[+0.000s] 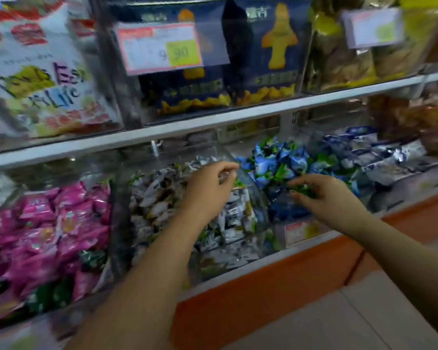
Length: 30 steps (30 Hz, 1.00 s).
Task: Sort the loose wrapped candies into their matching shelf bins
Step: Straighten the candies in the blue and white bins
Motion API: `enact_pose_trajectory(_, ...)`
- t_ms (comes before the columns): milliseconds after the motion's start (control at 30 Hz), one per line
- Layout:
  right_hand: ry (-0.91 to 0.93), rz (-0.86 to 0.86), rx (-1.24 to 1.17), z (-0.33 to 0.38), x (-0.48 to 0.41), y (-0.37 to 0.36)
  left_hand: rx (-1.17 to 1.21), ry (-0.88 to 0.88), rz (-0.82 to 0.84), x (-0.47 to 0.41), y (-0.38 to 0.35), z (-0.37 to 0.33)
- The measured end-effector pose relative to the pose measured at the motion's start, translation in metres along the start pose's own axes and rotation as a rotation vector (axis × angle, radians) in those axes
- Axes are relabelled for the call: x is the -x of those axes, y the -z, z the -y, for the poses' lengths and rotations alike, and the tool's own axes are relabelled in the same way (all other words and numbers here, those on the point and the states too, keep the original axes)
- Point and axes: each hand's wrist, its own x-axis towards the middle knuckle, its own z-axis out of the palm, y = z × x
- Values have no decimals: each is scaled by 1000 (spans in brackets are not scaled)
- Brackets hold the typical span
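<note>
Clear shelf bins hold wrapped candies: pink ones on the left, white and grey ones in the middle, blue and green ones to the right. My left hand hovers over the middle bin, near the clear divider, fingers curled and pinching what looks like a small grey wrapped candy. My right hand is over the blue and green pile, fingertips pinching a green wrapped candy. The frame is blurred.
A further bin of blue and white packets lies at the right. Above the white shelf rail stand large snack bags and price tags. An orange shelf base runs below, with tiled floor at the lower right.
</note>
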Motion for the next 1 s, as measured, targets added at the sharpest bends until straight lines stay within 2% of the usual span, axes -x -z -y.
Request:
enact_pose_trajectory(167,50,127,303,-44,-29,8,-31,8,52,-29,-27,5)
enact_pose_trajectory(367,126,510,490,-48,-72,3,24,9,42,-43,-33,14)
enact_pose_trajectory(433,111,611,453,-43,-79,-1,57,4,40,-44,-32,17)
enact_pose_trajectory(533,147,726,256,-29,-80,-8,83,-8,58,-45,-31,21)
enact_pose_trajectory(633,237,755,229,-22,-74,-15,130,-2,67,-45,-29,25)
enact_pose_trajectory(733,223,755,195,-18,-77,-2,173,-5,72,-46,-27,29)
enact_pose_trajectory(833,184,539,75,-15,-94,9,195,-6,70,-46,-26,29)
enact_pose_trajectory(900,169,419,157,-16,-110,1,203,-1,66,-46,-26,29)
enact_pose_trajectory(1000,95,549,332,-14,-125,-26,212,8,59,-46,-27,27)
